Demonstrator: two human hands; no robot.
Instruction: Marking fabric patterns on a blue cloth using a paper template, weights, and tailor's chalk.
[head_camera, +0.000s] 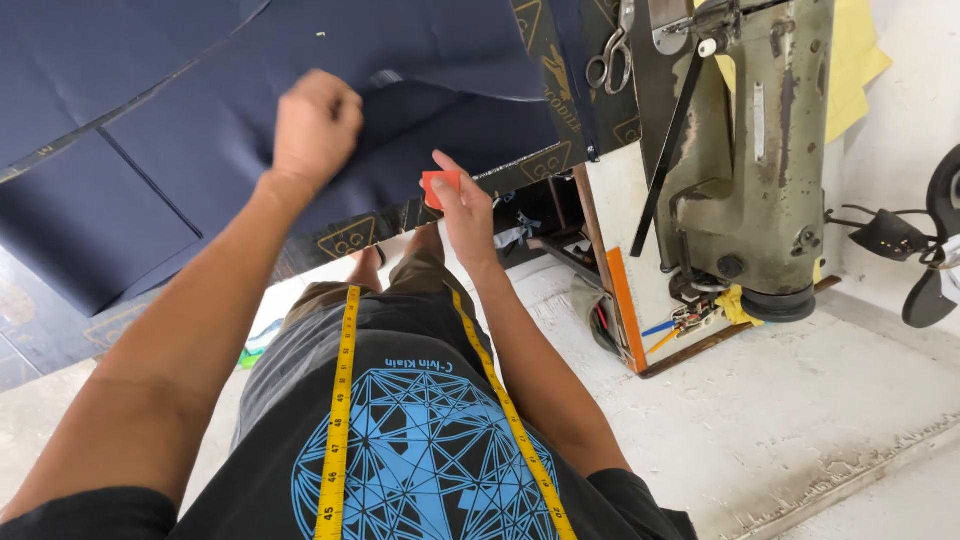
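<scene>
Meanwhile the left hand, fisted, presses the navy cloth spread on the table, the right hand pinches orange chalk at its near edge, no chalk line visible yet, scissors untouched

The table carries dark blue cloth under the left hand's grip; scissors lie far right of the grip, beside the sewing machine.
</scene>
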